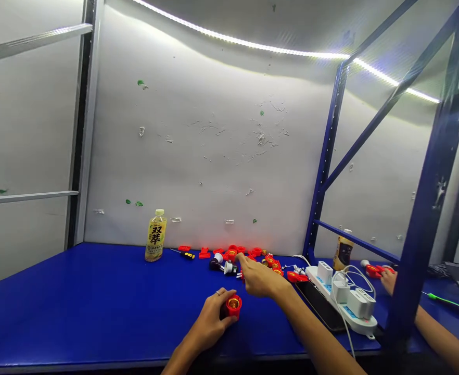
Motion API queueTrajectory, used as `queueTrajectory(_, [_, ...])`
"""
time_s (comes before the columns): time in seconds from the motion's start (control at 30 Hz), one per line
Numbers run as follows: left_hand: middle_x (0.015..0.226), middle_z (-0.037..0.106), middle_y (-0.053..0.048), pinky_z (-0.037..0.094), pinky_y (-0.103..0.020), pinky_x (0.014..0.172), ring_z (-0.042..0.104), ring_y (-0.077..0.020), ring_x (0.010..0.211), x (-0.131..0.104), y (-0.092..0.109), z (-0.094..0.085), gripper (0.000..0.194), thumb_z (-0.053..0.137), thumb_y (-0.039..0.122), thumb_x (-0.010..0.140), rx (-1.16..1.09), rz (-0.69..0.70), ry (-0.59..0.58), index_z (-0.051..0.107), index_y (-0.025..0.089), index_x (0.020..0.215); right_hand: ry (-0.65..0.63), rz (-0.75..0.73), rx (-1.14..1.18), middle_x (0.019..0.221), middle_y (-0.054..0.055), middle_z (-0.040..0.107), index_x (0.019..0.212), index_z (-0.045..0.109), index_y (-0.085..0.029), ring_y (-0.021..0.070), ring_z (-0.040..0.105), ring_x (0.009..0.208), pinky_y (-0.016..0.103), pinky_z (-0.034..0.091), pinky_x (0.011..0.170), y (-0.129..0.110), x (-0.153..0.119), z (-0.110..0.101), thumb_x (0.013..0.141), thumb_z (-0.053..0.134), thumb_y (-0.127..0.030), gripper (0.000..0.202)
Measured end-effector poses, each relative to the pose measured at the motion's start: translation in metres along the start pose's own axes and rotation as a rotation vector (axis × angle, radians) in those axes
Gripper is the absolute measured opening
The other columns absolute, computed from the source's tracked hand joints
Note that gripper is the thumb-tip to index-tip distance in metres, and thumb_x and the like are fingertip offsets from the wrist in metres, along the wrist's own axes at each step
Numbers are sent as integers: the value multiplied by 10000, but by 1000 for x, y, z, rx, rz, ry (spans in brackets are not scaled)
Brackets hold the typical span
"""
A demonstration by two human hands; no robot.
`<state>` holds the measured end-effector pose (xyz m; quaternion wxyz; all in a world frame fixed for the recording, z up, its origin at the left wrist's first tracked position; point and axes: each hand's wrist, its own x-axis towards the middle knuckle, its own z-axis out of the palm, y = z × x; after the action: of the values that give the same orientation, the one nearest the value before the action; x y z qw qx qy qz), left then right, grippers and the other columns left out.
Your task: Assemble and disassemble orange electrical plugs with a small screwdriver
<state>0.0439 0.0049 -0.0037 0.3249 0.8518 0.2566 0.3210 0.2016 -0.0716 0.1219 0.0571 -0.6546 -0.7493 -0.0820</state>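
My left hand (209,321) grips a red lamp socket (233,305) near the table's front edge, thumb and fingers around its sides. The socket's round opening faces up and shows a brass-coloured inside. My right hand (259,277) reaches over the near side of a pile of red plastic socket parts (232,252). Its fingers are bent and close together; the fingertips are largely hidden, so I cannot make out what is in them. Just left of that hand lie a white-and-black plug piece (228,267) and a second dark one with a white top (216,261).
A drink bottle (156,235) and a yellow-black screwdriver (186,255) are at the back. On the right, a power strip (342,299) with chargers and cables lies beside a dark phone (319,304). Past the blue frame post (428,198), another person's hand (389,281) is near red parts.
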Motion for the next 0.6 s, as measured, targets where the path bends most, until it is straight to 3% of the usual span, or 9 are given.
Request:
queueTrajectory(0.13, [1091,638,-48,440,-357,950,584,-234,1022,-2,2,1,522,702,212,730,20,0,10,632,243,1246,83,83,-81,1013,172,706,1261,473,-119,277,694,914,327,476,729,-4,1,5,934,357,-141,347])
queueTrajectory(0.33, [1102,637,-58,442,-371,957,575,-241,1033,-4,-1,2,519,699,233,733,26,1,18,632,235,1248,39,24,-132,1000,134,717,1432,343,-163,265,690,931,304,471,740,-10,-2,2,806,472,-35,652])
queueTrajectory(0.6, [1096,650,-62,453,-383,953,577,-254,1038,-2,-3,2,491,710,331,744,41,12,48,657,245,1224,31,-4,-72,1174,153,634,1493,286,-218,262,658,1010,327,489,784,-8,-7,6,793,459,-11,751])
